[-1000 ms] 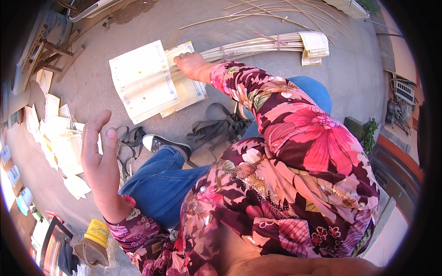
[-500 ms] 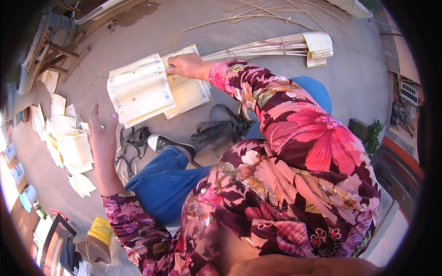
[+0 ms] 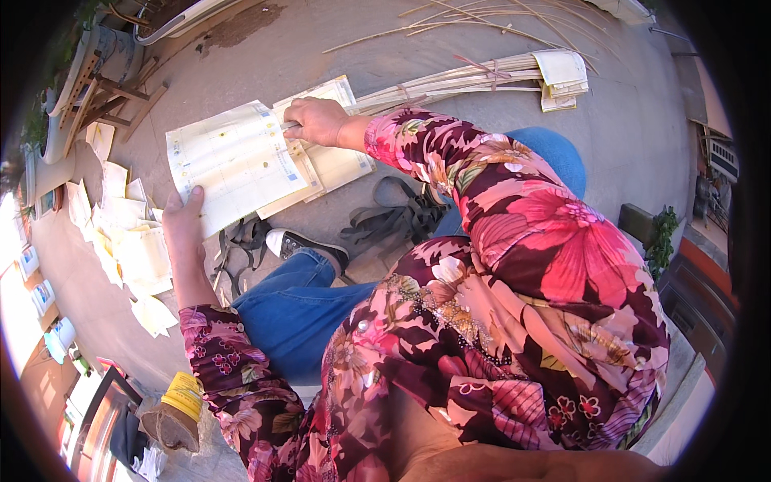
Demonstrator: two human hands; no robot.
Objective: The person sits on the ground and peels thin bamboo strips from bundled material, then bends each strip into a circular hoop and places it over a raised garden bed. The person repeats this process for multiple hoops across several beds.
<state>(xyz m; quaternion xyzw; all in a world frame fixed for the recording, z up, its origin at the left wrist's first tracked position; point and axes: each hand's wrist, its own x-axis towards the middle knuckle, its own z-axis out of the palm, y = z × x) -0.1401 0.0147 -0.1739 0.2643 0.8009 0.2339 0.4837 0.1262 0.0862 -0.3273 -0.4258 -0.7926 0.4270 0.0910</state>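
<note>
A large cream paper sheet (image 3: 229, 161) with faint printing spans the space between my hands, curving slightly. Its lower left corner is pinched by my left hand (image 3: 185, 221), thumb on top. At its right edge, my right hand (image 3: 319, 122) grips it with bent fingers; the fingertips are partly hidden. More cream sheets (image 3: 341, 167) lie under and to the right of it. From behind my right hand, a tied bundle of thin pale strips (image 3: 450, 83) runs right along the ground, ending beneath folded cream sheets (image 3: 562, 72).
Loose cream papers (image 3: 144, 253) are heaped at the left. Black straps (image 3: 393, 213) lie near my shoe (image 3: 301, 249). Long thin strips (image 3: 482, 20) are scattered at the far side. A wooden frame (image 3: 112, 100) stands far left, a yellow-wrapped container (image 3: 178, 410) near left.
My left hand has closed on the sheet's lower left corner, having been open beside it. The large sheet has shifted left, and another sheet's edge now shows under it.
</note>
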